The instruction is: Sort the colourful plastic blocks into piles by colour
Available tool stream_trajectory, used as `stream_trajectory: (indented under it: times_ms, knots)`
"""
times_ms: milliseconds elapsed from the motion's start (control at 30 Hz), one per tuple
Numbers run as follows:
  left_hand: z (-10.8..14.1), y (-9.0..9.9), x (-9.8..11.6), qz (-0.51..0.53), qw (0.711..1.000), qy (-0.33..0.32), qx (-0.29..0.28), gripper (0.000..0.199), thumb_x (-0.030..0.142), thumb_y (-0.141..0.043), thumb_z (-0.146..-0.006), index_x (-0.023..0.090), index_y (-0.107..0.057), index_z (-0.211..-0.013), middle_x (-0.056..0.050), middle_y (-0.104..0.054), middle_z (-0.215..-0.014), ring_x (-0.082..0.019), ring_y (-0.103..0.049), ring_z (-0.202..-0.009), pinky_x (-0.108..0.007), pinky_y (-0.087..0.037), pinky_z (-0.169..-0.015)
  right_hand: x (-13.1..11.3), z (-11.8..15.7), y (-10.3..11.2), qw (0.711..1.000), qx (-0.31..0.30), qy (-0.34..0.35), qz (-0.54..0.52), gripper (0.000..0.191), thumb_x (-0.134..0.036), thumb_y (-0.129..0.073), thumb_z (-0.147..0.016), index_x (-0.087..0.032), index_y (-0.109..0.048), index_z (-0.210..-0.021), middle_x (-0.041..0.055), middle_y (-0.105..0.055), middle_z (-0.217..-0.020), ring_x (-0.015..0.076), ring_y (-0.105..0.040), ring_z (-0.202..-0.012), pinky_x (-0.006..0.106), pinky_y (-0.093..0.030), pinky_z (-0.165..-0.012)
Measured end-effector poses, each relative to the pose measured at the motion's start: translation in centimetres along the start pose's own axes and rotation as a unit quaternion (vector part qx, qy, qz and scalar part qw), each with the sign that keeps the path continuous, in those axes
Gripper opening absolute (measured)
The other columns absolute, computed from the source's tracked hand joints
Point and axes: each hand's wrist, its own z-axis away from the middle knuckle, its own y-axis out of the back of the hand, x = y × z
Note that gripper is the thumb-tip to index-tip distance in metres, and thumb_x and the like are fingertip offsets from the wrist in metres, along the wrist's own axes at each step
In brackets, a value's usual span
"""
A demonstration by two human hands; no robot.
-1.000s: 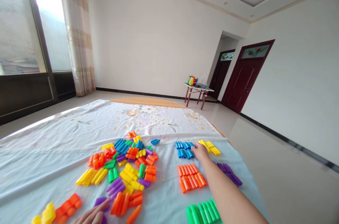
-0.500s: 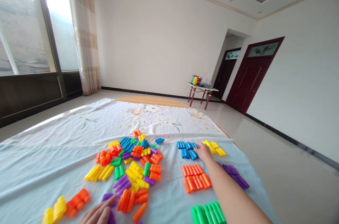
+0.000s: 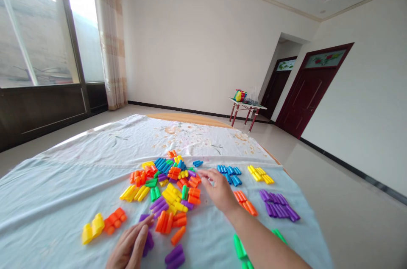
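Bullet-shaped plastic building blocks in several colours lie in a mixed pile [image 3: 171, 194] on the cloth. My left hand [image 3: 132, 241] rests at the pile's near left side, fingers stretched out beside purple blocks [image 3: 148, 243] and partly over them. My right hand [image 3: 219, 188] hovers at the pile's right edge, holding nothing visible, fingers apart and pointing at the purple and orange blocks there. Just beyond it sit rows of blue blocks [image 3: 233, 175]. My right forearm hides part of the orange rows [image 3: 244, 203] and the green rows [image 3: 240, 247].
Yellow blocks [image 3: 260, 174] and purple blocks [image 3: 280, 205] are grouped at the right. More yellow blocks [image 3: 93, 228] and orange blocks [image 3: 115, 221] lie at the left. A wrinkled cloth [image 3: 79, 184] covers the table. A small side table [image 3: 248, 105] stands by the far wall.
My right hand has moved left from the blue rows to the pile's edge. My left hand stays by the purple blocks. The view has shifted slightly.
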Motion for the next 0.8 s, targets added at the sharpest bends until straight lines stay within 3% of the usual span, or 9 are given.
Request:
stream_trajectory:
  times_ms: [133, 367, 500, 667, 800]
  knots:
    - [0.0, 0.2, 2.3, 0.013, 1.0, 0.015, 0.023, 0.049, 0.062, -0.048, -0.071, 0.024, -0.071, -0.09, -0.006, -0.071, -0.097, -0.023, -0.064, -0.094, -0.036, -0.05, -0.085, -4.1, 5.3, -2.8, 0.996, -0.021, 0.005, -0.084, 0.025, -0.023, -0.048, -0.086, -0.024, -0.065, -0.104, 0.005, -0.065, -0.093, 0.0165, -0.061, -0.088, 0.028, -0.049, -0.08]
    - [0.4, 0.2, 2.9, 0.018, 1.0, 0.005, 0.014, 0.044, 0.053, -0.045, -0.077, 0.021, -0.069, -0.096, -0.008, -0.07, -0.098, -0.023, -0.062, -0.095, -0.036, -0.048, -0.086, -1.5, 12.6, -5.0, 0.996, 0.006, -0.035, -0.077, 0.026, -0.026, -0.043, -0.088, -0.025, -0.066, -0.099, 0.0062, -0.065, -0.086, 0.0181, -0.062, -0.082, 0.028, -0.051, -0.075]
    - [0.6, 0.2, 3.1, 0.006, 1.0, -0.002, 0.012, 0.04, 0.049, -0.046, -0.08, 0.022, -0.067, -0.101, -0.007, -0.068, -0.1, -0.021, -0.061, -0.097, -0.035, -0.048, -0.087, -0.4, 13.6, -5.0, 0.996, 0.022, -0.038, -0.073, 0.026, -0.023, -0.043, -0.087, -0.024, -0.066, -0.097, 0.0069, -0.065, -0.087, 0.0183, -0.062, -0.082, 0.029, -0.051, -0.076]
    - [0.8, 0.2, 3.3, -0.02, 0.999, -0.001, 0.037, 0.041, 0.05, -0.047, -0.078, 0.023, -0.066, -0.103, -0.006, -0.067, -0.099, -0.021, -0.061, -0.097, -0.036, -0.048, -0.087, -0.8, 13.4, -5.0, 0.997, -0.011, -0.019, -0.073, 0.029, -0.014, -0.042, -0.085, -0.025, -0.066, -0.098, 0.0057, -0.064, -0.085, 0.0184, -0.06, -0.083, 0.03, -0.049, -0.077]
    - [0.8, 0.2, 3.4, -0.038, 0.998, -0.002, 0.04, 0.042, 0.051, -0.049, -0.076, 0.023, -0.067, -0.101, -0.006, -0.067, -0.1, -0.022, -0.061, -0.097, -0.037, -0.048, -0.087, -1.1, 13.3, -5.0, 0.998, -0.002, -0.006, -0.07, 0.033, -0.008, -0.043, -0.082, -0.026, -0.066, -0.097, 0.0049, -0.064, -0.084, 0.0188, -0.06, -0.083, 0.03, -0.048, -0.076]
